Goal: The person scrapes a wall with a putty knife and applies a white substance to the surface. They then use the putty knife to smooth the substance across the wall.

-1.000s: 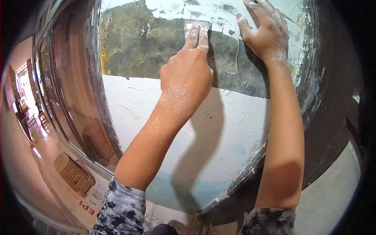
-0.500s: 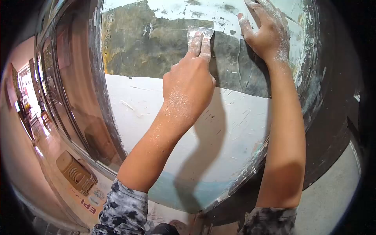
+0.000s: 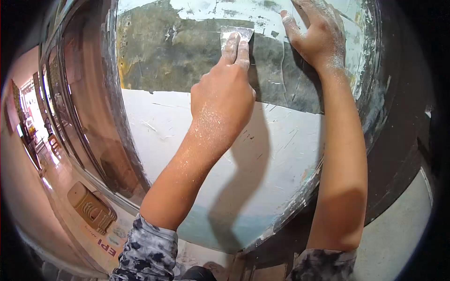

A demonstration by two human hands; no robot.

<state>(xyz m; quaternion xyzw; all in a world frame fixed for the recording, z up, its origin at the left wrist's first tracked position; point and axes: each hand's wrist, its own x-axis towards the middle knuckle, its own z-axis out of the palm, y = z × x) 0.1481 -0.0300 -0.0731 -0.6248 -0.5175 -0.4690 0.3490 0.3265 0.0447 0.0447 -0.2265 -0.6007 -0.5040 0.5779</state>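
My left hand [image 3: 222, 96] grips a putty knife [image 3: 237, 30], two fingers stretched along the back of its blade. The blade lies against the panel [image 3: 197, 117], where a bare grey band [image 3: 197, 51] meets the ragged lower edge of a white layer [image 3: 215, 10]. White dust coats both hands. Higher and to the right, my right hand [image 3: 321, 40] rests on the panel with thumb and fingers spread; its fingertips run past the top of the view. The knife's handle is hidden under my left hand.
Left of the panel are glass panes in dark frames [image 3: 70, 93]. Lower left, a brown plastic stool [image 3: 91, 206] lies near a printed sheet [image 3: 105, 243]. A dark surface [image 3: 398, 131] borders the panel on the right, and a bright doorway [image 3: 32, 110] shows far left.
The whole view has shifted slightly, so the panel and both hands appear a little higher and further left. The putty knife stays at nearly the same spot on the panel.
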